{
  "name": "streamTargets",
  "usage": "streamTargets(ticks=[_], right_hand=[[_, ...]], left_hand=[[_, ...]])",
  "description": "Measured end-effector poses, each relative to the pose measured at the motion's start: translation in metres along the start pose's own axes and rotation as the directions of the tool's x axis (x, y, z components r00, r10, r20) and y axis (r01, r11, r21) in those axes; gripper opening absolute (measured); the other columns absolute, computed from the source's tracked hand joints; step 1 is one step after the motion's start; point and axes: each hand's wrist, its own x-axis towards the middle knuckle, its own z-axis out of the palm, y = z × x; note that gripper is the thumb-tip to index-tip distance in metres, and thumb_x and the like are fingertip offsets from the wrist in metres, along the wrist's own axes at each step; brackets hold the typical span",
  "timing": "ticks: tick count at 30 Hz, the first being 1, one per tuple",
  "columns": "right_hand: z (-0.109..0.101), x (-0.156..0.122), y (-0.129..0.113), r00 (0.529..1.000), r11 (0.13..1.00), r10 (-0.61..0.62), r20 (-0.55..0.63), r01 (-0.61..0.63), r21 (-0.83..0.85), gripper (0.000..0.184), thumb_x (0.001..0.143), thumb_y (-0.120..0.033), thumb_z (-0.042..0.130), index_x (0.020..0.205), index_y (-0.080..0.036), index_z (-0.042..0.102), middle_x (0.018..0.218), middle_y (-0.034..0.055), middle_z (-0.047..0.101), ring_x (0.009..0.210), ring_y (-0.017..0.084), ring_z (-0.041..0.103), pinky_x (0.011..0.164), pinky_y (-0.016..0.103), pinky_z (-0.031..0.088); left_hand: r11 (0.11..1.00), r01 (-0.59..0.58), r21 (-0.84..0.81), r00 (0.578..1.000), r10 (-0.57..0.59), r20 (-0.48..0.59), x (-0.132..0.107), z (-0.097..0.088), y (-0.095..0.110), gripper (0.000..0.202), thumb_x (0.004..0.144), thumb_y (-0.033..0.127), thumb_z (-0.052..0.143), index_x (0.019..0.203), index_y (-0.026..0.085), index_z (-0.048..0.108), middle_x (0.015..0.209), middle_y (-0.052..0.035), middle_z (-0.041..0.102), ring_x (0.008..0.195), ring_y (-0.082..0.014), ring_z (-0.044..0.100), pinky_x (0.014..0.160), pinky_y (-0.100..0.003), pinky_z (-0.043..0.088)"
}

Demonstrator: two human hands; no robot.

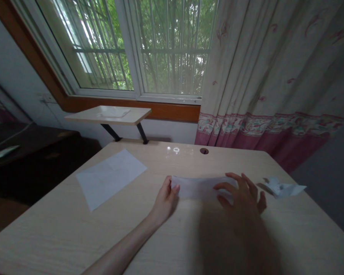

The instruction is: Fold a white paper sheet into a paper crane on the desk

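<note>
A narrow strip of white paper [199, 187], seemingly folded, is stretched sideways just over the desk in front of me. Its left end is pinched between the thumb and fingers of my left hand [166, 200]. At the right end is my right hand [240, 194], its fingers spread and curved over the paper. Thumb and index finger there stand apart, and whether any fingertip touches the paper I cannot tell. My right hand hides part of that end.
A flat white sheet [110, 179] lies on the desk [172, 236] to the left. Crumpled or folded paper [283, 188] sits near the right edge. A raised shelf [86, 117] with paper [113, 112] stands at the back left; a cable hole [204, 151] is at the rear.
</note>
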Motion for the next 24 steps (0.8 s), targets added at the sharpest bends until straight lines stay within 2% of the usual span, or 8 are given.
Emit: streamTargets(ticks=[2,3,6,8,11,16,20,24], right_hand=[[0.007,0.001,-0.016,0.997,0.998,0.01,-0.079,-0.014,-0.056,0.027,0.082,-0.019,0.049,0.09,-0.035,0.068,0.137,-0.0007,0.05,0.14,0.035,0.018,0.103,0.069,-0.006],[0.013,0.001,-0.023,0.985,0.993,0.002,-0.17,-0.022,-0.118,0.028,0.082,-0.016,0.047,0.085,-0.033,0.068,0.132,-0.0002,0.055,0.138,0.034,0.025,0.103,0.068,-0.006],[0.032,-0.003,-0.034,0.926,0.978,-0.063,-0.373,-0.018,-0.209,0.031,0.084,-0.014,0.042,0.08,-0.03,0.067,0.119,0.0006,0.064,0.132,0.03,0.038,0.105,0.066,-0.004],[0.041,-0.007,-0.033,0.894,0.975,-0.107,-0.434,0.009,-0.223,0.031,0.085,-0.014,0.04,0.08,-0.029,0.067,0.116,-0.0004,0.065,0.129,0.028,0.042,0.106,0.064,0.0],[0.046,-0.013,-0.029,0.896,0.968,-0.136,-0.423,0.03,-0.249,0.03,0.083,-0.013,0.04,0.078,-0.028,0.066,0.119,-0.0013,0.064,0.128,0.027,0.043,0.106,0.063,0.004],[0.043,-0.016,-0.037,0.937,0.963,-0.044,-0.347,-0.053,-0.264,0.035,0.079,-0.007,0.04,0.083,-0.027,0.068,0.131,0.001,0.058,0.131,0.027,0.039,0.106,0.06,0.012],[0.041,-0.016,-0.043,0.947,0.958,0.0,-0.321,-0.093,-0.272,0.043,0.079,-0.004,0.039,0.096,-0.029,0.069,0.137,0.0011,0.054,0.126,0.027,0.044,0.099,0.054,0.025],[0.041,-0.017,-0.04,0.961,0.958,0.002,-0.278,-0.081,-0.275,0.052,0.077,-0.001,0.038,0.108,-0.032,0.066,0.136,-0.002,0.055,0.12,0.028,0.048,0.093,0.051,0.031]], left_hand=[[1.0,-0.004,0.012,1.0,0.004,0.002,-0.001,0.0,0.003,0.03,0.088,0.05,0.057,0.096,0.022,0.051,0.085,-0.0005,0.054,0.085,-0.0176,0.052,0.08,-0.028,0.043],[1.0,-0.003,0.018,1.0,0.003,0.005,-0.002,0.001,0.004,0.029,0.088,0.049,0.057,0.095,0.021,0.051,0.084,-0.0002,0.054,0.085,-0.0175,0.052,0.08,-0.028,0.042],[0.999,0.0,0.049,1.0,0.0,0.006,-0.005,0.002,0.01,0.028,0.09,0.049,0.054,0.093,0.021,0.052,0.083,0.0003,0.054,0.082,-0.0168,0.051,0.078,-0.027,0.041],[0.997,-0.006,0.075,1.0,0.005,0.009,-0.008,0.003,0.012,0.028,0.092,0.049,0.051,0.094,0.021,0.051,0.084,-0.0001,0.054,0.082,-0.0167,0.051,0.076,-0.026,0.041],[0.993,-0.021,0.12,1.0,0.02,0.011,-0.013,0.004,0.012,0.028,0.095,0.047,0.046,0.097,0.02,0.052,0.089,-0.0014,0.056,0.085,-0.017,0.051,0.077,-0.026,0.04],[0.974,-0.077,0.214,0.997,0.071,0.036,-0.019,0.006,0.013,0.026,0.099,0.043,0.039,0.104,0.02,0.051,0.095,-0.0033,0.057,0.09,-0.018,0.053,0.081,-0.027,0.04],[0.964,-0.14,0.224,0.99,0.131,0.057,-0.021,0.007,0.014,0.026,0.099,0.041,0.037,0.105,0.02,0.052,0.099,-0.0053,0.059,0.094,-0.0198,0.054,0.084,-0.03,0.041],[0.949,-0.214,0.233,0.976,0.201,0.079,-0.022,0.008,0.015,0.025,0.1,0.038,0.036,0.105,0.02,0.052,0.103,-0.0061,0.059,0.097,-0.0196,0.055,0.086,-0.03,0.041]])
